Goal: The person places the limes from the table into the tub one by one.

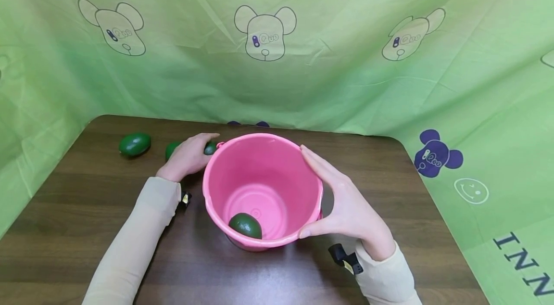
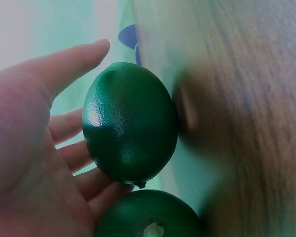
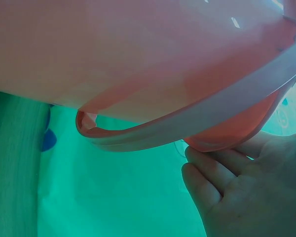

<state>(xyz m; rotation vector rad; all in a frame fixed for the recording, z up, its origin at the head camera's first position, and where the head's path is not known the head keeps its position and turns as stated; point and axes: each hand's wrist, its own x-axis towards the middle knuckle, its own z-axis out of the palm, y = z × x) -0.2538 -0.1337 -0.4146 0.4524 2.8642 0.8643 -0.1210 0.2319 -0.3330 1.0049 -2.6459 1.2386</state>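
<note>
A pink bucket (image 1: 261,158) stands on the table with one dark green lime (image 1: 245,225) at its bottom. My right hand (image 1: 346,206) holds the bucket's rim from the right, thumb at the near side and fingers along the far side. In the right wrist view its fingertips (image 3: 197,158) meet the underside of the rim, close to the handle (image 3: 153,131). Left of the bucket, my left hand (image 1: 189,153) reaches round another lime (image 2: 130,123), thumb raised away from it and fingers behind it. A further lime (image 2: 148,217) lies right below that one, partly hidden by the hand.
One more lime (image 1: 135,144) lies alone toward the table's far left. The brown wooden table (image 1: 52,247) ends at a green printed curtain (image 1: 268,88) behind and on both sides. Black wrist cameras (image 1: 346,259) are strapped at both cuffs.
</note>
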